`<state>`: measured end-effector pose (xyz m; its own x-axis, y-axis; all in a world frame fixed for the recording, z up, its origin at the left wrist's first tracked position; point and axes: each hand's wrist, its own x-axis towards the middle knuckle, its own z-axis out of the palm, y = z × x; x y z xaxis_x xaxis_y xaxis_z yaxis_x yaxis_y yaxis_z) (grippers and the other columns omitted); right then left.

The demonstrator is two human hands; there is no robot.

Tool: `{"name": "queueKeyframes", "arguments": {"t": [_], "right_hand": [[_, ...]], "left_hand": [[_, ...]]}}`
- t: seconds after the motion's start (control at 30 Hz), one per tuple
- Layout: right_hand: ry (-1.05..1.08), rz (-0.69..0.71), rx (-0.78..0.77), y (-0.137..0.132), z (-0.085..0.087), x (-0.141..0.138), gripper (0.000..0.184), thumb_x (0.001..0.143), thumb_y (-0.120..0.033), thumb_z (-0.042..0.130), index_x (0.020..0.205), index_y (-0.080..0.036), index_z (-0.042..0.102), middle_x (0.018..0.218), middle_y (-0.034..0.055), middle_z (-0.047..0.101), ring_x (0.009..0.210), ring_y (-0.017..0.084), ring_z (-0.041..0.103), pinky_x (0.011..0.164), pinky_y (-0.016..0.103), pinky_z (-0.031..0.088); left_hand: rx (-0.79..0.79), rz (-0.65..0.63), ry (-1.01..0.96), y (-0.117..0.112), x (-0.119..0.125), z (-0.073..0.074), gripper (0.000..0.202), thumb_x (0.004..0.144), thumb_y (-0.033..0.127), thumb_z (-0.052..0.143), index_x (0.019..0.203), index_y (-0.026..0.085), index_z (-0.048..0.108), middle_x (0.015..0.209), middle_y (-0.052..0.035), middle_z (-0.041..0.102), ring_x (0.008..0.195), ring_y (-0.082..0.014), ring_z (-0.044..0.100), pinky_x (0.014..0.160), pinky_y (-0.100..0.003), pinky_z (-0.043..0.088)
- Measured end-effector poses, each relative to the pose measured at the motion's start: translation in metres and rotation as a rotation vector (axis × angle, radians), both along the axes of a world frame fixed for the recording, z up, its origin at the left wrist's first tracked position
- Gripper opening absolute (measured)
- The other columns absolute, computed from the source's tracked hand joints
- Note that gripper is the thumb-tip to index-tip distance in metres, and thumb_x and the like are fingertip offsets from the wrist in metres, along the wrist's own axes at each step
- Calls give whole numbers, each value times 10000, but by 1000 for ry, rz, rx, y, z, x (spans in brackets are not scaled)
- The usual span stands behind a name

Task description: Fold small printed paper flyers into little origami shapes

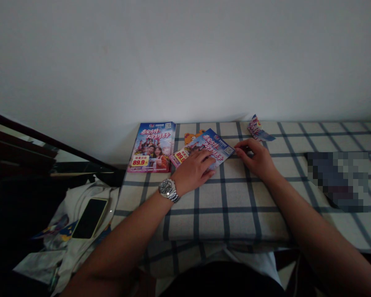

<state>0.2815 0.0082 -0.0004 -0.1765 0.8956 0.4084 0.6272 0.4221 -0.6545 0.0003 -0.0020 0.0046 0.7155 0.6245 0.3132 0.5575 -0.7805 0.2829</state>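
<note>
A colourful printed flyer (214, 142) lies at a slant on the checked tablecloth, its left end meeting a stack of like flyers (153, 142). My left hand (195, 168), with a watch on the wrist, rests on the flyer with fingers stretched across it. At the flyer's right corner, my right hand (256, 157) has thumb and forefinger closed together on the edge. A folded flyer (257, 128) stands partly upright just behind that hand. Between the stack and the slanted flyer, an orange cartoon bear figure (191, 137) peeks out, mostly covered.
The checked tablecloth (235, 214) runs up to a plain wall (185, 62). A dark object, blurred by pixels (335, 179), lies on the right. Down to the left, a phone (90, 218) rests on white bags (106, 194) beside dark furniture.
</note>
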Motion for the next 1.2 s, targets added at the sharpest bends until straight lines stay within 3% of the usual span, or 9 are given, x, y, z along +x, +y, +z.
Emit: {"name": "queueKeyframes", "arguments": {"t": [0.23,0.43,0.67,0.93,1.07,1.2], "right_hand": [[-142,150,83,-1,4,-5,258,1002,-344,628,1234,-247,684,1167,117,700,1094,300,685,976,505,571],[-210,248,84,-1,-5,-6,381,1009,-336,621,1384,-268,631,1391,123,655,1298,305,636,1122,518,531],[-288,273,71,-1,-6,-7,369,1002,-339,633,1365,-274,648,1451,121,629,1338,324,614,1130,559,525],[-269,259,60,4,-6,0,270,991,-350,648,1242,-259,688,1419,125,648,1292,318,647,1101,543,545],[-270,263,54,4,-6,1,278,992,-337,645,1256,-260,684,1431,123,644,1301,316,641,1106,542,541],[-266,257,64,3,-5,0,314,997,-327,636,1302,-259,669,1445,125,636,1330,318,623,1127,544,529]], "left_hand": [[1,21,38,-5,6,0,387,1038,343,601,1386,175,587,1482,-148,580,1420,-304,526,1199,-523,448],[18,65,72,-10,13,2,391,1053,390,571,1384,182,598,1504,-140,577,1447,-311,502,1205,-517,435],[1,67,40,-10,12,1,410,1064,433,545,1395,197,594,1524,-138,556,1417,-308,531,1196,-535,438],[-11,-31,-36,6,-7,3,379,1070,401,537,1387,202,600,1534,-119,549,1413,-280,534,1191,-517,457],[-20,-53,39,8,-13,1,473,1036,401,604,1470,222,545,1580,-123,504,1474,-287,474,1248,-537,383],[-45,24,117,4,-9,3,470,1089,408,485,1537,267,496,1615,-103,470,1487,-277,460,1277,-560,320]]}}
